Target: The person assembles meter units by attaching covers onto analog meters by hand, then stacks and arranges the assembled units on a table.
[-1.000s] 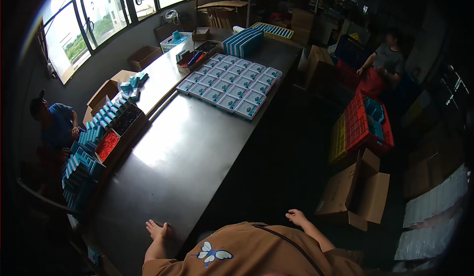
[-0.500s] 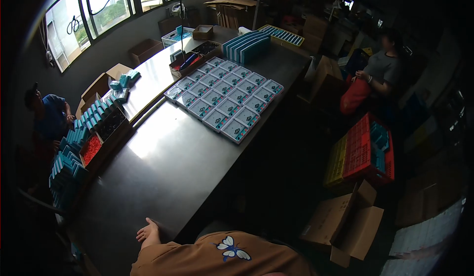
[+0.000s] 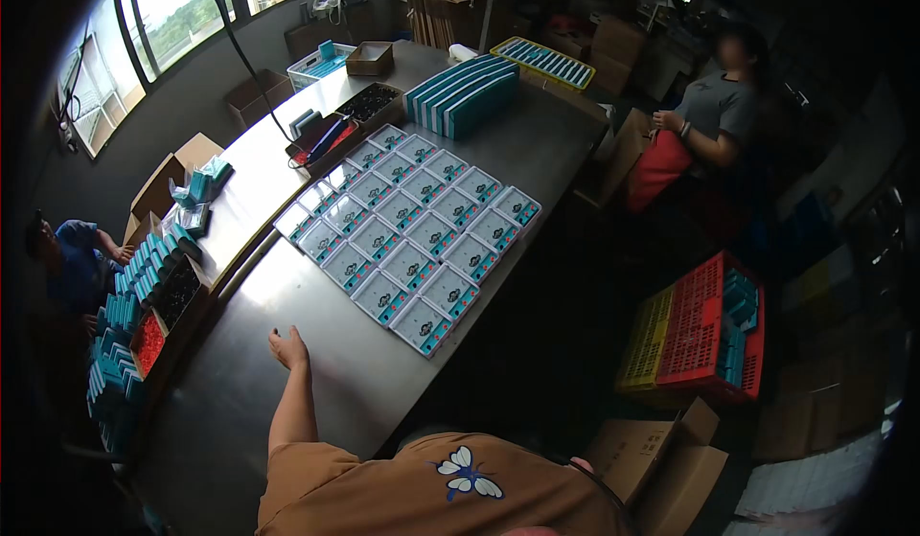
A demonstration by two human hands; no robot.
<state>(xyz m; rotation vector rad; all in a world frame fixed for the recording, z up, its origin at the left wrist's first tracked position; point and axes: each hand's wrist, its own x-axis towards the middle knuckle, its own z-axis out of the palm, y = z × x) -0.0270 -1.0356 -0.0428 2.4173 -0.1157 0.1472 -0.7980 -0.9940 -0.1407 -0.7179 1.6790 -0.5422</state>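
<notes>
My left hand (image 3: 288, 347) reaches forward over the bare grey metal of the table (image 3: 259, 402), fingers apart, with nothing visible in it. Nearest to it is a block of flat clear-topped cases (image 3: 407, 266) laid edge to edge in rows. Each case shows a small dark item and a teal strip with red dots. My right hand is out of sight; only a small pinkish patch shows beside my brown shirt, too little to identify.
Left lie stacked teal packs (image 3: 115, 364), a box of red pieces (image 3: 149, 344) and a co-worker (image 3: 72, 263). Teal-and-white slabs (image 3: 460, 100) stand behind the cases. Right are another person (image 3: 714, 114), a red crate (image 3: 692, 320) and an open carton (image 3: 642, 459).
My left hand has moved forward along the table, toward the cases, and more of the forearm shows. The whole view has shifted, bringing the cases closer.
</notes>
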